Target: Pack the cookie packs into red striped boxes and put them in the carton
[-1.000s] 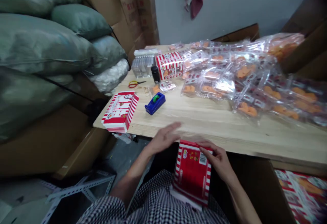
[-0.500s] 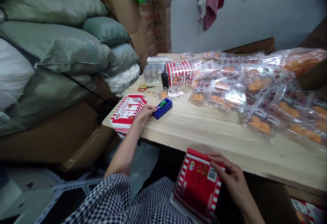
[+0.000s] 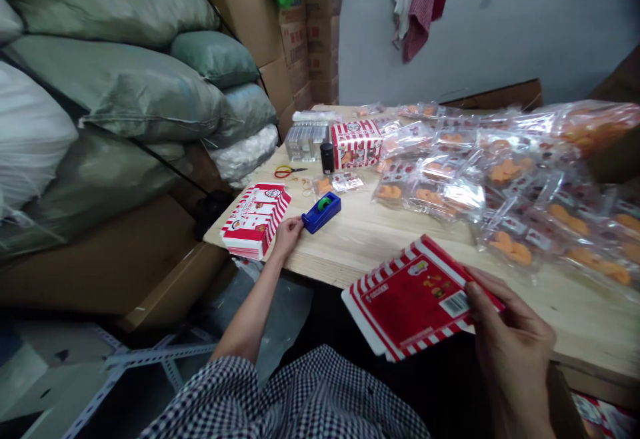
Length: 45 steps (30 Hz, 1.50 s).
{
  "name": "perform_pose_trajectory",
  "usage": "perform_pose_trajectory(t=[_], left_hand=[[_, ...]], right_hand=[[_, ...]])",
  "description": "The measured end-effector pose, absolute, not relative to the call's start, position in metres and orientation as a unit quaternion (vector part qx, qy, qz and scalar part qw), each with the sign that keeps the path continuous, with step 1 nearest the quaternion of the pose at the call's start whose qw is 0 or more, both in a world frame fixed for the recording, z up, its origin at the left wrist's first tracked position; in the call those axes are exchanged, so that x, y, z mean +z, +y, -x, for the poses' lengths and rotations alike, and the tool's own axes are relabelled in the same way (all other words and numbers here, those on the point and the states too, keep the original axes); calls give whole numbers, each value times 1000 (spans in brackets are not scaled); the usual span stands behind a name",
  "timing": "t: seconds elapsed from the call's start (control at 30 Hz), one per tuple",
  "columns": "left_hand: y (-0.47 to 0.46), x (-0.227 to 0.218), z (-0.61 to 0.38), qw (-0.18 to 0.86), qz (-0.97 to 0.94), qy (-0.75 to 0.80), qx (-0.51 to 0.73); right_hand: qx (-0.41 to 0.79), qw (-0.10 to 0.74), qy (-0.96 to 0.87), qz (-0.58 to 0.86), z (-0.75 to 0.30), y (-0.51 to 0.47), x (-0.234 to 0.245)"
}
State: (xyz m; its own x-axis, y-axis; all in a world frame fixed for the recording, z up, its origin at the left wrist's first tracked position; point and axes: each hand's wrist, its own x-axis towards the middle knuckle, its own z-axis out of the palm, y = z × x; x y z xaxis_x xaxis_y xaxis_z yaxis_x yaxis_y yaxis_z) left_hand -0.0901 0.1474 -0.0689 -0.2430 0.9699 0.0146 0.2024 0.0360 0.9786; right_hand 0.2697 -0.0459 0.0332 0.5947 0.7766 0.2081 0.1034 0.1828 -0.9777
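Observation:
A blue tape dispenser [image 3: 325, 217] with a green roll stands near the table's front edge. At its cutter end, my left hand [image 3: 288, 237] has thumb and fingers pinched together; whatever is between them is too small to make out. My right hand [image 3: 517, 335] grips a red-and-white striped carton [image 3: 415, 302] by its right end. The carton is tilted over the table edge, its printed panel with a barcode facing up, and looks flattened. Left of the dispenser lies a stack of similar flat cartons [image 3: 255, 219], close beside my left forearm.
Clear bags of orange pieces [image 3: 510, 245] cover the table's right and back. Behind the dispenser are scissors [image 3: 285, 171], a black bottle [image 3: 327, 159], a standing striped box [image 3: 356, 145] and clear packs [image 3: 306, 142]. Large sacks [image 3: 125, 92] are piled at left.
My right hand has lifted the carton up and to the right, turning it from upright to slanted. My left hand has drawn back slightly from the dispenser's cutter, toward me.

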Motion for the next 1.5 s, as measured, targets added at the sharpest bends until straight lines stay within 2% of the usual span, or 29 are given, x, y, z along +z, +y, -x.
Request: perform_pose_trajectory(t=[0.13,0.23,0.37,0.47,0.57,0.77,0.87,0.93,1.1,1.17,1.27,1.33,1.43,1.5], left_hand=[[133,-49,78,346,-471,611,534],[107,-12,44,358,-481,574,558],[54,45,-21,473,-488,450,579],[27,68,-58,570,-466,384,557],[22,67,-74,637,-428,349,538],[31,43,-80,707,-367,362,484],[32,34,-83,692,-400,387,460],[34,29,-84,637,-443,414,476],[39,32,-79,390,-564,498,531],[40,41,-74,416,-592,464,510],[42,48,-71,565,-571,396,446],[45,42,-73,617,-546,382,419],[56,18,-78,630,-572,380,363],[71,0,-80,596,-631,386,314]], right_hand=[[111,687,-459,552,-248,-31,57],[61,641,-538,544,-236,-20,52],[42,585,-637,501,-225,-12,32],[39,566,-672,476,-221,-13,22],[48,560,-680,471,-220,-15,19],[58,569,-681,457,-225,-19,15],[67,579,-667,465,-226,-23,20],[73,594,-650,469,-226,-26,28],[185,610,-598,487,-228,-28,57],[249,618,-564,487,-233,-25,63],[324,621,-517,492,-243,-18,58],[372,612,-485,501,-249,-14,45],[449,606,-400,520,-254,-9,13],[478,623,-310,536,-257,-5,-12]])
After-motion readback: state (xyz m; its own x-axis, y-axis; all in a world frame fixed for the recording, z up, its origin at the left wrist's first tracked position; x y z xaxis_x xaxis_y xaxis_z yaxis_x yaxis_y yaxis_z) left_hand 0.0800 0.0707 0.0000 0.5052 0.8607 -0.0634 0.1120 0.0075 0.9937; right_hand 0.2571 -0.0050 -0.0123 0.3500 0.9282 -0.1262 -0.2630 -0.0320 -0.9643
